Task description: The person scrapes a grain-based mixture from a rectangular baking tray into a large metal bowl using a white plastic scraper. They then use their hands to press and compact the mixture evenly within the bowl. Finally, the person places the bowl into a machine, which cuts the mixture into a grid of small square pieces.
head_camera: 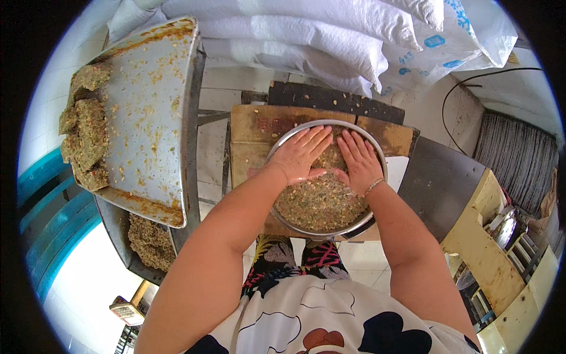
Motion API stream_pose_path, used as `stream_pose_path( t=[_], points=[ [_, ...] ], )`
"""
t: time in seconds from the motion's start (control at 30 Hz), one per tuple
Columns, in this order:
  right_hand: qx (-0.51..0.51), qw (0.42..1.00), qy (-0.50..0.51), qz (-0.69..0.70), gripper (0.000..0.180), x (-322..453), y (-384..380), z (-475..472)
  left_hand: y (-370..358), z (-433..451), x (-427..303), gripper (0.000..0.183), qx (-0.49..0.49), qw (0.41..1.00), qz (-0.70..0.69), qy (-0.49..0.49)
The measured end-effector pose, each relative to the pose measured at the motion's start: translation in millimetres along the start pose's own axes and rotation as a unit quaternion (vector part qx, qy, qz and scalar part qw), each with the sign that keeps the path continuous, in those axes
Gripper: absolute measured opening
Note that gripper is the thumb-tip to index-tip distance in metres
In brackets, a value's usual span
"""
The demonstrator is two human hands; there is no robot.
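Observation:
A round metal pan (384, 160) stands before me, filled with a coarse mixture (320, 203) with pale, green and reddish bits. Both palms lie face down on the mixture. My left hand (303, 152) rests at the upper left of the pan, fingers pointing up and to the right, thumb toward the middle. My right hand (360, 161), with a bracelet at its wrist, rests at the upper right. The two thumbs come close together without touching. Neither hand grips anything. Under the pan lies flattened cardboard (247, 155), stained dark in places.
At left, a large metal tray (146, 115) holds clumps of similar mixture (88, 132) along its far-left side. Below it, a metal bin (116, 234) contains more crumbly mixture (150, 243). White sacks (287, 35) are stacked behind. A grey metal surface (437, 186) adjoins at right.

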State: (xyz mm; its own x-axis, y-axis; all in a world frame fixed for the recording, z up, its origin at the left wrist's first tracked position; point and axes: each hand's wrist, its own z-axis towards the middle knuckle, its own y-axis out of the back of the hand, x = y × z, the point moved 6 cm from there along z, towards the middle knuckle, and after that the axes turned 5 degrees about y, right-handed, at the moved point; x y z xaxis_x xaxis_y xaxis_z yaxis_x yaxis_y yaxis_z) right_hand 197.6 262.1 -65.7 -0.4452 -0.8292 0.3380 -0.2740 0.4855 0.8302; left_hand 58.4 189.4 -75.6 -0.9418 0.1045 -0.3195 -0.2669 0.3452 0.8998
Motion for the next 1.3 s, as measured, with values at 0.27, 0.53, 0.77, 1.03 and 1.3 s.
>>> stream_pose_path(
  t=[0.27,0.53,0.77,1.03,1.3],
  points=[
    [-0.018,0.999,-0.005,0.035,0.085,-5.2,-9.5,3.1,-0.7,3.6,-2.6,0.081,-0.041,0.997,-0.063,-0.019],
    [-0.024,0.999,-0.021,0.021,0.084,-4.4,-7.5,2.3,-15.3,-26.1,-6.7,0.070,-0.075,0.986,-0.094,0.114],
    [-0.029,0.999,-0.021,0.031,0.083,-3.3,-10.4,0.8,-18.0,-33.9,-10.2,0.067,-0.046,0.977,-0.093,0.185],
    [-0.053,0.998,-0.016,0.016,0.082,-2.7,-14.1,-1.2,-28.6,-48.2,-24.5,0.067,-0.052,0.967,-0.086,0.234],
    [-0.132,0.983,-0.009,0.126,0.071,4.5,-3.7,-3.9,-15.6,-35.2,-44.4,0.063,0.065,0.970,-0.131,0.196]
  ],
)
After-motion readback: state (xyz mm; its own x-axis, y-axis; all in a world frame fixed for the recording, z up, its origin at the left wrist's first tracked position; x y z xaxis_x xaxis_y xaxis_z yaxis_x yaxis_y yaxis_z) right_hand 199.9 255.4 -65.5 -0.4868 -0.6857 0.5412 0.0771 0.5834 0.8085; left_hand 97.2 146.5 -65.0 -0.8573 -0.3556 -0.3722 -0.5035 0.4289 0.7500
